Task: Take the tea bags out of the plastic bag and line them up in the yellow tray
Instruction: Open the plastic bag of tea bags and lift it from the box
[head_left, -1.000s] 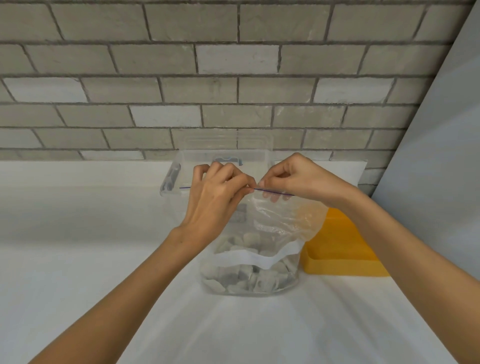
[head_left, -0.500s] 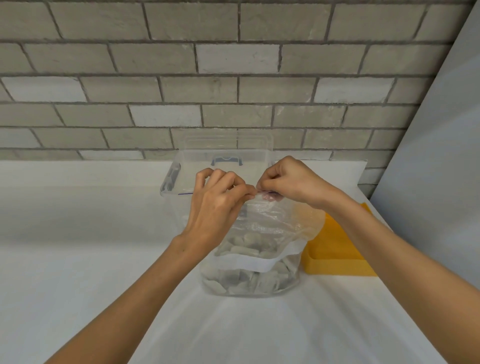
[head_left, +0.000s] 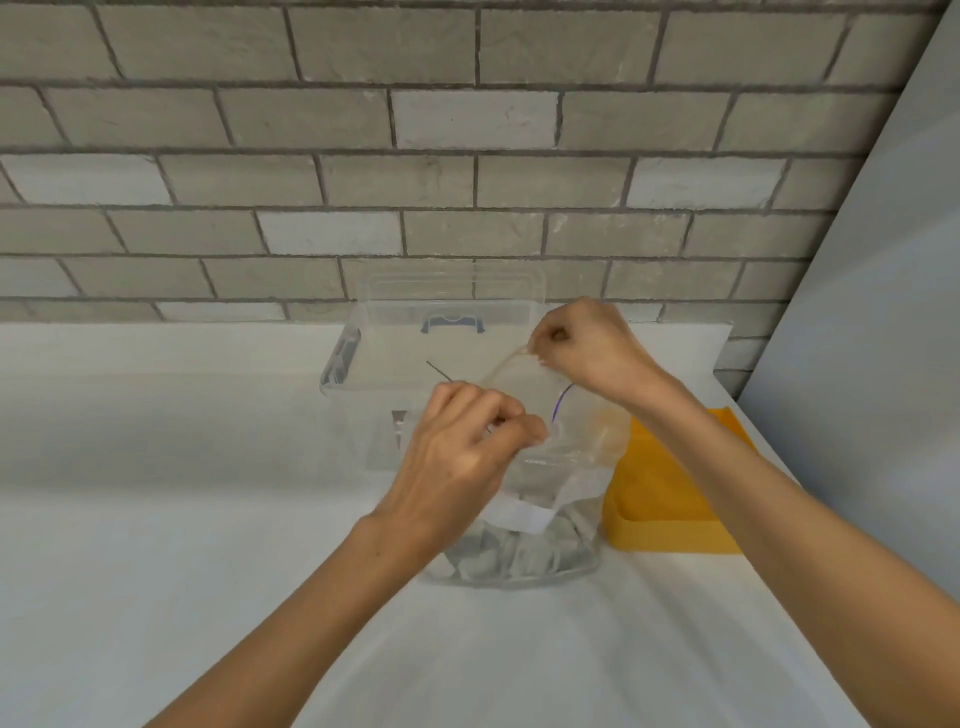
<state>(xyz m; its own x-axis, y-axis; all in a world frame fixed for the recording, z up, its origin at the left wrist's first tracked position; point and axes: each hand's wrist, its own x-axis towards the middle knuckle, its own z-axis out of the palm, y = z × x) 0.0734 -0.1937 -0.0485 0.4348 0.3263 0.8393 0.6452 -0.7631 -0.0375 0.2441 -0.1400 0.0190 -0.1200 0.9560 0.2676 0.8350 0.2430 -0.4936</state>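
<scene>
The left hand (head_left: 462, 457) and right hand (head_left: 587, 348) are pinching the top of the plastic bag (head_left: 571, 457) (tea bags (head_left: 498, 556) sitting below them); yanking hard could be tipping it over.

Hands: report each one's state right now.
Left hand: closed, pinching the plastic bag's near lip.
Right hand: closed, pinching the bag's far lip.

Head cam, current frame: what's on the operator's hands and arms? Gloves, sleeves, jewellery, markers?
Nothing worn that shows. The left hand and right hand are bare: no gloves, rings or tracking markers visible. The left forearm and right forearm are bare down to the frame edge, with no sleeve, watch or wristband in view.
</scene>
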